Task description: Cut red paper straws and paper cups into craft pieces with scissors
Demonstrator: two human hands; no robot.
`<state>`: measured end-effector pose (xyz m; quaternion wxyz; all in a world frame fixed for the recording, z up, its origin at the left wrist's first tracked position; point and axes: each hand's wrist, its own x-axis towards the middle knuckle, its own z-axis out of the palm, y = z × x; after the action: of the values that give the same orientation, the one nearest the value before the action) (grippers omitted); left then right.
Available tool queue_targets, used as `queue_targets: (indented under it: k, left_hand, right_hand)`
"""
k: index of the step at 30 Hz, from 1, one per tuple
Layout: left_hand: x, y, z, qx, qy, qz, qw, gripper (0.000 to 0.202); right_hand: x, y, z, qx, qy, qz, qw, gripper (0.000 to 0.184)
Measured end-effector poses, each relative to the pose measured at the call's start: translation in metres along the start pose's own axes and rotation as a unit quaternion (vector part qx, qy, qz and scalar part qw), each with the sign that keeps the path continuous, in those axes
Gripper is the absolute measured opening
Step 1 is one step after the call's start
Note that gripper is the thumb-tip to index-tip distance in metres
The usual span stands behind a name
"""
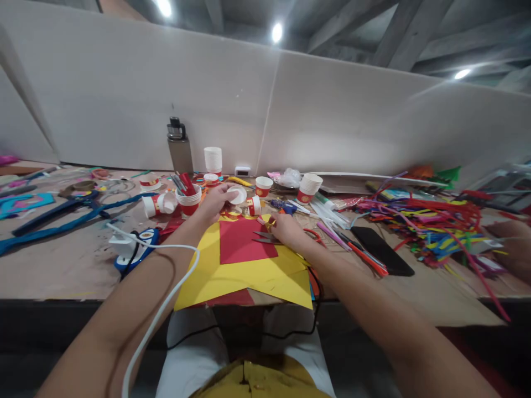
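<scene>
My left hand point(216, 203) is closed on a white paper cup point(237, 194), its round end facing me. Beyond the sheets, my right hand point(287, 229) pinches a small yellow paper piece point(269, 223). Open scissors point(265, 238) with red handles lie beneath that hand, partly hidden by it. Below both hands, a red paper sheet point(244, 243) rests on yellow paper point(249, 276), which overhangs the table edge. Between the hands, a red-and-white paper cup point(254, 206) with yellow trim lies on its side.
A cup of markers point(189, 200) and a blue power strip point(139, 249) stand left. A white cable point(166, 301) crosses over my left forearm. To the right are a black phone point(384, 251), a pile of pipe cleaners point(440, 226) and another person's hand point(512, 249).
</scene>
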<state>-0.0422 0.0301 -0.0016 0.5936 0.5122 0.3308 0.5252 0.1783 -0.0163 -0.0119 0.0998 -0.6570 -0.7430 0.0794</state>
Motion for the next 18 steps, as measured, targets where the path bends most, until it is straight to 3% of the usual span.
queue_targets:
  k: [5, 7, 10, 12, 14, 16, 18]
  left_hand:
    - [-0.001, -0.004, 0.004, 0.035, 0.013, -0.026, 0.999, 0.032]
    - [0.0, -0.007, 0.005, 0.05, 0.031, -0.039, 0.998, 0.028]
    - [0.002, -0.014, 0.003, 0.084, 0.041, -0.052, 0.994, 0.025]
    - [0.003, -0.019, 0.002, 0.105, 0.028, -0.06, 0.992, 0.026]
    - [0.002, -0.021, 0.001, 0.121, 0.004, -0.07, 0.99, 0.029]
    - [0.001, -0.021, 0.001, 0.137, -0.025, -0.078, 0.987, 0.033]
    - [-0.002, -0.02, 0.001, 0.159, -0.061, -0.086, 0.982, 0.036]
  right_hand:
    - [-0.005, 0.001, -0.02, 0.066, -0.013, -0.033, 0.997, 0.017]
    - [-0.024, -0.004, -0.034, 0.184, -0.063, -0.063, 0.979, 0.017]
    - [-0.069, -0.021, -0.057, 0.364, -0.223, -0.142, 0.893, 0.019]
    - [-0.095, -0.032, -0.069, 0.372, -0.39, -0.213, 0.815, 0.027]
    - [-0.11, -0.037, -0.076, 0.35, -0.46, -0.263, 0.773, 0.033]
    - [-0.11, -0.033, -0.076, 0.347, -0.461, -0.269, 0.771, 0.035]
    - [-0.099, -0.023, -0.071, 0.323, -0.353, -0.246, 0.843, 0.03]
